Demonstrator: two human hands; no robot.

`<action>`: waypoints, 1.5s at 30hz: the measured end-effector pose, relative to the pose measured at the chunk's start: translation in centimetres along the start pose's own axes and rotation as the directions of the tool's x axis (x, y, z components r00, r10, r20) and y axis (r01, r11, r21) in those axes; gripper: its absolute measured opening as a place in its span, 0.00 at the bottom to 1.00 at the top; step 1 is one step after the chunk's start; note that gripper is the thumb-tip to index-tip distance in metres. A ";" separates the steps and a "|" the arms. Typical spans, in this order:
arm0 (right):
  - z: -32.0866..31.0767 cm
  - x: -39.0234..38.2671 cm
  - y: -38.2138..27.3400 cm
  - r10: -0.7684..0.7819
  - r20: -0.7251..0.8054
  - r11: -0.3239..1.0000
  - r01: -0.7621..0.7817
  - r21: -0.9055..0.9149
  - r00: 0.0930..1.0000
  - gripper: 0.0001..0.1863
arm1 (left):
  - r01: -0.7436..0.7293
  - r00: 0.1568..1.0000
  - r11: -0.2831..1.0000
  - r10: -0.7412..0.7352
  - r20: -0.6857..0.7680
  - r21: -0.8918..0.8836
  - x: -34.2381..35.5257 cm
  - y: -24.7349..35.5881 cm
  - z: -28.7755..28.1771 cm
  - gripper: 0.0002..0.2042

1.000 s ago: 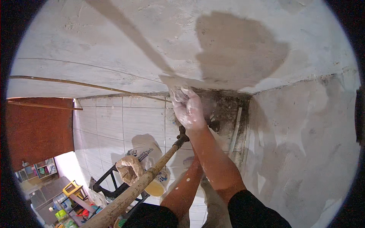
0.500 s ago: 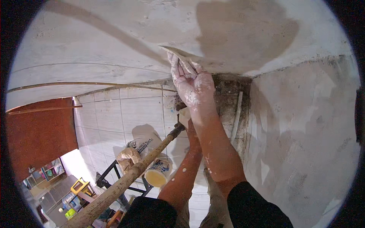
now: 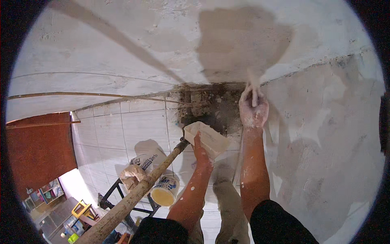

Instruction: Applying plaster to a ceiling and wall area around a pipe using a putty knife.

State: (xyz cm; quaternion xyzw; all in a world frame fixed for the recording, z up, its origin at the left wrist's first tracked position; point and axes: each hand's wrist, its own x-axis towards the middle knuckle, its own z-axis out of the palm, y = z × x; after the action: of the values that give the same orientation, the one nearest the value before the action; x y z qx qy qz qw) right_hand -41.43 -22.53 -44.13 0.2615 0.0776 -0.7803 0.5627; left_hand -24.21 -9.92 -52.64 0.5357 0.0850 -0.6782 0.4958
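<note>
My left hand (image 3: 202, 156) grips a pale, shallow rectangular tray (image 3: 209, 140) low in the middle, its thumb lying over the tray's inner side. Up and to the right of it, my right hand (image 3: 254, 107), white with plaster, pinches a thin flat spreader (image 3: 252, 76). Motion smears that spreader, and it shows just in front of the corner between the two walls. Whether its edge touches the plastered wall (image 3: 162, 44) cannot be made out. Wet-looking darker patches mark this wall, and my shadow falls across it.
A long rough pole (image 3: 134, 191) slants from the lower left to beside the tray. Below it are a white bucket (image 3: 164, 192) with cream contents, a printed white sack (image 3: 151, 157), a brown bag (image 3: 132, 177) and a black metal frame (image 3: 118, 194). A thin rod (image 3: 101, 94) crosses at left.
My right hand has moved right and down with the spreader, away from the middle of the plastered wall toward the corner. The tray, hidden mostly behind my right arm before, now shows fully.
</note>
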 end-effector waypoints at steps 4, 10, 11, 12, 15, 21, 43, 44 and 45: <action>-8.8 4.0 0.6 0.052 -0.159 0.966 -0.090 -0.242 0.986 0.04 | -0.004 1.000 1.000 0.004 0.030 -0.002 -0.1 0.9 -0.5 0.29; -11.6 9.4 5.5 0.009 -0.124 0.963 -0.042 -0.266 0.992 0.14 | 0.011 0.998 0.999 -0.008 -0.067 0.047 -1.0 0.1 1.6 0.29; -11.3 11.0 4.7 -0.073 -0.018 0.783 0.046 -0.620 0.997 0.12 | 0.014 0.998 1.000 -0.014 -0.069 0.010 -0.7 -0.8 2.0 0.27; -11.8 12.0 3.9 -0.110 0.098 0.477 0.139 -0.868 0.989 0.11 | 0.019 0.997 0.999 -0.021 -0.079 -0.026 -0.4 -1.7 2.1 0.24; -9.7 7.5 9.2 -0.188 0.523 -0.360 0.438 -0.824 0.831 0.05 | 0.009 0.999 0.999 -0.011 -0.043 -0.043 0.2 0.4 1.6 0.24; -7.4 3.3 10.5 -0.019 0.265 0.541 0.233 -0.808 0.964 0.10 | -0.112 0.988 0.991 0.103 0.119 0.072 0.3 -1.8 1.8 0.25; -17.2 9.3 6.4 -0.075 0.340 0.240 0.348 -0.906 0.937 0.19 | -0.008 0.987 0.992 0.028 -0.158 0.128 3.2 -0.8 -1.2 0.35; -14.6 8.1 8.5 -0.138 0.226 0.677 0.258 -0.690 0.964 0.17 | -0.041 0.992 0.994 0.053 -0.113 0.104 2.9 -0.5 -1.2 0.34; -13.4 7.5 9.7 -0.152 0.096 0.938 0.174 -0.299 0.984 0.15 | -0.056 0.996 0.996 0.061 -0.059 0.073 2.7 -1.2 -0.9 0.33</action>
State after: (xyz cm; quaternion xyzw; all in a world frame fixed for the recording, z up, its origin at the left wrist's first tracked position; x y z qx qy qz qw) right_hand -29.98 -26.64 -57.54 0.1355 0.1988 -0.8116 0.5324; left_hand -24.37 -10.34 -55.72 0.5758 0.0603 -0.6493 0.4933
